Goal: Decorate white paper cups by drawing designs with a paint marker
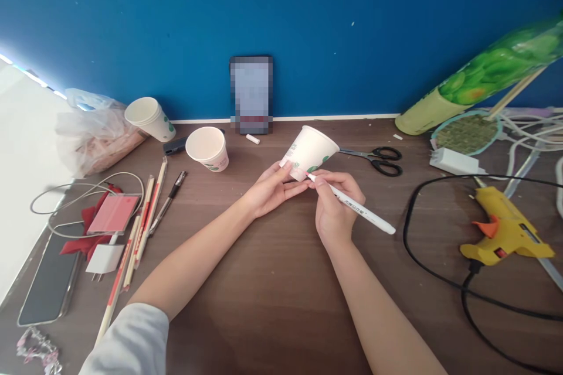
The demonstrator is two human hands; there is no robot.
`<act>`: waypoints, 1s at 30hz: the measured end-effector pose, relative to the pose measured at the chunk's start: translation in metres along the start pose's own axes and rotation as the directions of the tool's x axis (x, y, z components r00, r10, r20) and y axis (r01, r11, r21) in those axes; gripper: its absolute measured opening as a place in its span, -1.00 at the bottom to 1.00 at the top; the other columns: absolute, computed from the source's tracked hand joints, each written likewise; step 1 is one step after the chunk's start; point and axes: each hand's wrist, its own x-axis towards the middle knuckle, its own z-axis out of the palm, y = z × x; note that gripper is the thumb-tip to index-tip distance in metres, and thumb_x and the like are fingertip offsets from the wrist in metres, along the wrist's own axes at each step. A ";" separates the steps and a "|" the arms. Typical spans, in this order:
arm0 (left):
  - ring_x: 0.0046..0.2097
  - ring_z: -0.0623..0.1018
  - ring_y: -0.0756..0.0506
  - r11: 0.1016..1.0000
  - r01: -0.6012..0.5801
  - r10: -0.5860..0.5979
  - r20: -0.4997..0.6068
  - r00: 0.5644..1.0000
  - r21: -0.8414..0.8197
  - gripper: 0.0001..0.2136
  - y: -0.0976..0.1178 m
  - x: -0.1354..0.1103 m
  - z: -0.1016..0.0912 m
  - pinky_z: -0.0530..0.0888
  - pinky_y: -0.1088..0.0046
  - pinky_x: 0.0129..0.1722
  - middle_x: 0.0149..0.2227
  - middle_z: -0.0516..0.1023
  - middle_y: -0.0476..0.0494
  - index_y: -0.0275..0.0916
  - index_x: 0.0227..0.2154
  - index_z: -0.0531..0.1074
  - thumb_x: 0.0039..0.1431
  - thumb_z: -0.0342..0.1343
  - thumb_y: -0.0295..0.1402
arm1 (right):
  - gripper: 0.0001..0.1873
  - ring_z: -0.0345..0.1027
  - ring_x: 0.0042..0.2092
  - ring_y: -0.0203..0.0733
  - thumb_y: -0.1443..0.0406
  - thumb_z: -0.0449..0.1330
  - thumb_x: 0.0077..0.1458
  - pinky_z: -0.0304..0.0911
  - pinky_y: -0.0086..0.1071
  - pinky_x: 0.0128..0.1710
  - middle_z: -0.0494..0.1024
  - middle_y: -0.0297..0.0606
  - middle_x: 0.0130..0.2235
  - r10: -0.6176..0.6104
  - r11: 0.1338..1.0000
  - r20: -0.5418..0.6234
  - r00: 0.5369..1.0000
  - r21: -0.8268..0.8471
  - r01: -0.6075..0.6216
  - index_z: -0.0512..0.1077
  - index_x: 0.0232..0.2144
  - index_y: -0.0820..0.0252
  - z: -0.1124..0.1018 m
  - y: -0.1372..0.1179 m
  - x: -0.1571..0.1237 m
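My left hand (275, 188) grips a white paper cup (311, 151) near its base, tilted with its mouth up and to the right. Green marks are printed on the cup's side. A white marker pen (365, 211) is held in my right hand (336, 202) like a writing tool, its tip at the cup's lower side. Whether the tip touches the paper I cannot tell. Close by on the table lies a small white pen cap (253, 139). Another paper cup (206, 148) stands to the left of my hands, and a stack of paper cups (149, 118) leans farther left.
Scissors (373, 156) lie behind my right hand. At right are a yellow glue gun (505, 228) with a black cord, a white charger (457, 162) and a green bag (492, 70). A phone (251, 94) leans on the blue wall. Wooden sticks (145, 211), a black pen (168, 202) and another phone (50, 281) lie left.
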 end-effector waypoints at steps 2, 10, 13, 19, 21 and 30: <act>-0.15 0.63 -0.09 1.000 -0.001 0.001 0.006 1.000 0.009 -0.81 0.000 0.000 0.000 0.35 0.21 0.18 -0.20 0.60 -0.21 -0.32 -0.08 0.40 0.29 0.05 -0.40 | -0.91 0.48 -0.36 -0.27 0.33 0.33 -0.11 0.40 -0.32 -0.29 0.57 -0.37 -0.40 0.002 1.000 -0.012 1.000 -0.018 -0.003 0.47 -0.49 0.15 0.000 0.001 0.000; -0.10 0.63 -0.12 1.000 0.007 -0.007 -0.016 1.000 0.006 -0.75 0.002 -0.001 0.003 0.33 0.19 0.19 -0.14 0.59 -0.25 -0.30 -0.02 0.38 0.26 0.08 -0.39 | -0.89 0.48 -0.40 -0.27 0.29 0.33 -0.10 0.42 -0.31 -0.30 0.57 -0.37 -0.41 0.017 0.999 -0.036 0.999 -0.050 -0.019 0.46 -0.49 0.15 0.001 0.000 0.000; -0.12 0.63 -0.12 1.000 0.009 -0.008 -0.012 1.000 0.017 -0.76 0.002 -0.001 0.003 0.34 0.20 0.18 -0.13 0.59 -0.26 -0.31 -0.01 0.37 0.28 0.06 -0.39 | -0.90 0.48 -0.42 -0.28 0.30 0.33 -0.09 0.42 -0.32 -0.32 0.57 -0.38 -0.41 0.022 0.999 -0.045 0.999 -0.033 -0.024 0.45 -0.49 0.15 0.001 0.000 0.000; -0.14 0.65 -0.17 0.999 0.017 -0.018 0.006 1.000 0.048 -0.75 0.001 0.001 -0.002 0.37 0.16 0.15 -0.14 0.60 -0.27 -0.31 -0.03 0.36 0.29 0.05 -0.33 | -0.88 0.50 -0.37 -0.22 0.28 0.32 -0.07 0.41 -0.31 -0.35 0.57 -0.35 -0.40 0.017 0.998 -0.054 0.998 -0.058 -0.021 0.44 -0.49 0.15 0.001 0.000 0.001; -0.12 0.64 -0.18 0.998 0.021 -0.022 0.021 1.000 0.054 -0.75 0.001 0.001 -0.003 0.37 0.15 0.15 -0.15 0.61 -0.27 -0.30 -0.03 0.37 0.29 0.05 -0.31 | -0.89 0.51 -0.36 -0.22 0.28 0.32 -0.08 0.41 -0.30 -0.33 0.57 -0.35 -0.40 0.018 0.999 -0.055 0.998 -0.048 -0.021 0.44 -0.49 0.15 0.001 0.000 0.001; -0.14 0.65 -0.17 0.997 0.039 -0.043 0.064 0.997 0.063 -0.72 0.001 0.001 -0.006 0.43 0.20 0.10 -0.16 0.62 -0.30 -0.31 -0.04 0.40 0.35 -0.07 -0.27 | -0.90 0.51 -0.30 -0.20 0.30 0.30 -0.08 0.41 -0.28 -0.29 0.57 -0.35 -0.39 0.014 0.999 -0.055 0.998 -0.052 -0.017 0.43 -0.50 0.16 0.001 0.000 0.001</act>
